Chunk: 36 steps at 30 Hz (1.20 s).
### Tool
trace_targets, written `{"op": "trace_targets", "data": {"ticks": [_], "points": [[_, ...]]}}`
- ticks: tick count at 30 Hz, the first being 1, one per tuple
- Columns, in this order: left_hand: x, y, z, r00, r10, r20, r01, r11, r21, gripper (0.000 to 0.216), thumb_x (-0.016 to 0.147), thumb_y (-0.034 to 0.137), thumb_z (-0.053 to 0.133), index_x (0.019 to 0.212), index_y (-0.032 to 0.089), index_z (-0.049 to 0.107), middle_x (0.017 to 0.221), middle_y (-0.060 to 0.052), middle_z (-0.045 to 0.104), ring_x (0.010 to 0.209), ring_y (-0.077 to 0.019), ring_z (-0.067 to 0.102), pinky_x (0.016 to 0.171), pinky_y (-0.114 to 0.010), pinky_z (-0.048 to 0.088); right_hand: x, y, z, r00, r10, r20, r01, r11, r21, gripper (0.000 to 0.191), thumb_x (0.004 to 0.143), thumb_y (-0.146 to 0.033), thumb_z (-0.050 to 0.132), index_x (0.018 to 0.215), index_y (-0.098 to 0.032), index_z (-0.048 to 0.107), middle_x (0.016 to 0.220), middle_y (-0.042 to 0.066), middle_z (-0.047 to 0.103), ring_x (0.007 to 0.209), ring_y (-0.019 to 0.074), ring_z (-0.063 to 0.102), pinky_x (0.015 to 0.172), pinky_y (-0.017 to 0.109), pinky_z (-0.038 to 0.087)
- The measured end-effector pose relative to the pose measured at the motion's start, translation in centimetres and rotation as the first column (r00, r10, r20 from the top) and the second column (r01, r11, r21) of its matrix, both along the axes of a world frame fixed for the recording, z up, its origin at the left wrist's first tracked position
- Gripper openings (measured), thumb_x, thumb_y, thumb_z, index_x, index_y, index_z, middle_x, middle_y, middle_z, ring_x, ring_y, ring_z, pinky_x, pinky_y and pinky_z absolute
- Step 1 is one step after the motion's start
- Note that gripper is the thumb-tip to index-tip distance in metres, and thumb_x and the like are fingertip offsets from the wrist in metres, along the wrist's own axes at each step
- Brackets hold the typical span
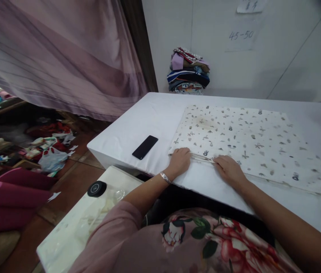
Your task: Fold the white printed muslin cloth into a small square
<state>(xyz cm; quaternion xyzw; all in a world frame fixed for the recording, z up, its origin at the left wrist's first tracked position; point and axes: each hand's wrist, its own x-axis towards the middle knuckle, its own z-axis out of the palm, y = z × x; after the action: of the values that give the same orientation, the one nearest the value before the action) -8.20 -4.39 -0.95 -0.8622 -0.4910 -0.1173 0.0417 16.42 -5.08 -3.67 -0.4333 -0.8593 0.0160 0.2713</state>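
I have both hands pressed flat on the near edge of the patterned cloth (248, 146), which lies spread across the white counter (137, 125). My left hand (180, 161) sits at the near left corner, the right hand (228, 169) just beside it; neither grip is clenched, palms down, grasping nothing. I judge a hard push could wrinkle the cloth. The phone (145, 147) lies left, near the counter's edge, easily knocked off.
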Motion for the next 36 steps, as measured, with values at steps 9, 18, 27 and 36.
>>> {"op": "trace_targets", "data": {"ticks": [9,18,27,36], "points": [[-2.6,-0.1,0.1,0.995,0.093,0.045,-0.095,0.995,0.041,0.017,0.082,0.009,0.049,0.090,0.017,0.061,0.111,-0.007,0.061,0.104,-0.0217,0.053,0.088,-0.038,0.041,-0.2,-0.1,0.5,0.999,0.001,0.040,-0.001,1.000,-0.002,0.031,0.095,-0.028,0.037,0.096,-0.017,0.065,0.095,0.010,0.067,0.087,0.0218,0.058,0.080,0.036,0.045],[-3.7,-0.2,-0.2,0.999,0.028,0.026,-0.029,0.998,0.057,0.016,0.086,0.013,0.047,0.096,0.017,0.059,0.099,-0.006,0.064,0.097,-0.0209,0.055,0.089,-0.038,0.038,-0.2,-0.2,0.6,0.995,0.008,0.099,-0.007,1.000,-0.010,0.030,0.094,-0.027,0.038,0.099,-0.016,0.065,0.096,0.010,0.066,0.088,0.0219,0.057,0.080,0.035,0.044],[-4.3,0.3,-0.2,0.999,-0.034,0.015,0.034,0.999,0.033,0.015,0.085,0.014,0.046,0.092,0.017,0.059,0.093,-0.005,0.064,0.092,-0.0198,0.055,0.086,-0.036,0.038,-2.3,0.4,0.8,0.965,-0.001,0.262,-0.007,1.000,0.028,0.034,0.092,-0.019,0.035,0.107,-0.016,0.065,0.104,0.012,0.065,0.090,0.0233,0.054,0.076,0.036,0.042],[-3.2,0.7,0.1,0.989,-0.061,0.132,0.058,0.998,0.026,0.019,0.093,0.026,0.044,0.099,0.018,0.060,0.106,-0.005,0.064,0.101,-0.0177,0.056,0.089,-0.034,0.039,-3.8,1.2,0.9,0.971,0.014,0.240,-0.008,1.000,-0.026,0.031,0.094,-0.024,0.038,0.106,-0.015,0.066,0.097,0.010,0.064,0.087,0.0224,0.053,0.077,0.033,0.041]]}}
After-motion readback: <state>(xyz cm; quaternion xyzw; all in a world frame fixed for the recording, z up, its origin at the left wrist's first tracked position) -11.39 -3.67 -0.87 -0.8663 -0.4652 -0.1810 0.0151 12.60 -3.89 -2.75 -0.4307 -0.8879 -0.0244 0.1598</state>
